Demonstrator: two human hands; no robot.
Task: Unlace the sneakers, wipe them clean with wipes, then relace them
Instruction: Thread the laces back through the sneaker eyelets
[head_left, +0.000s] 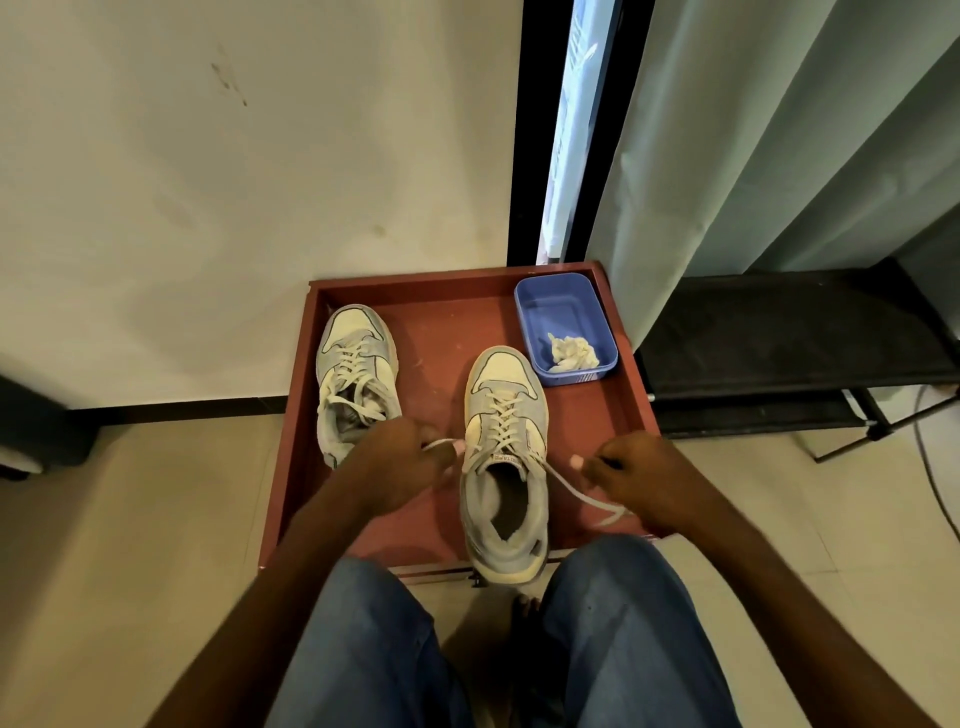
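Two grey-and-cream sneakers stand on a red tray (447, 327). The near sneaker (506, 457) sits in the middle, laced up to its top eyelets, heel over the tray's front edge. My left hand (400, 467) pinches one white lace end at the sneaker's left side. On the right side, my right hand (639, 478) grips the other lace end (587, 499), which trails loose toward the tray's front right corner. The far sneaker (356, 379) stands at the left, laced, partly hidden by my left hand.
A blue plastic basket (566, 301) at the tray's back right holds crumpled white wipes (571, 351). A wall stands behind the tray, a curtain and a black rack (779, 338) to the right. My knees in jeans are at the tray's front edge.
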